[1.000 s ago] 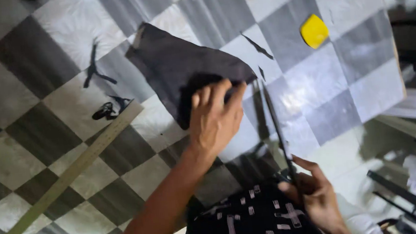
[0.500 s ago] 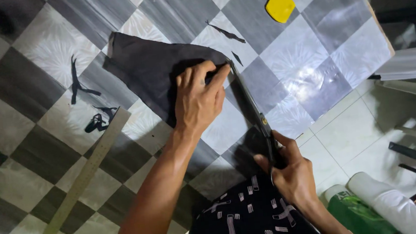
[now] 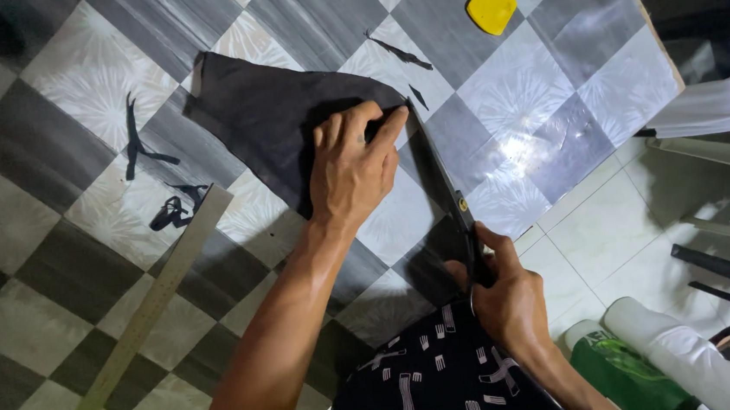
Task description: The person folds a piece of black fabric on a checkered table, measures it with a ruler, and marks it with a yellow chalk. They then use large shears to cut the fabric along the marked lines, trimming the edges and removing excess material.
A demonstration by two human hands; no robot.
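Two hands: left hand point(image 3: 351, 164) fingers flat on dark fabric point(image 3: 276, 121), right hand point(image 3: 502, 294) fingers gripping scissors point(image 3: 446, 186)

Ruler point(image 3: 143, 313) left of cloth point(image 3: 280, 120); scissors point(image 3: 446, 186) right; chalk point(image 3: 491, 6) beyond, on table point(image 3: 550, 130)

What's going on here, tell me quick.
A person is cutting dark fabric on a checkered table. The left hand presses the cloth flat near its edge, while the right hand works long scissors along that edge. Thin offcuts, a long ruler and a yellow chalk piece lie nearby.
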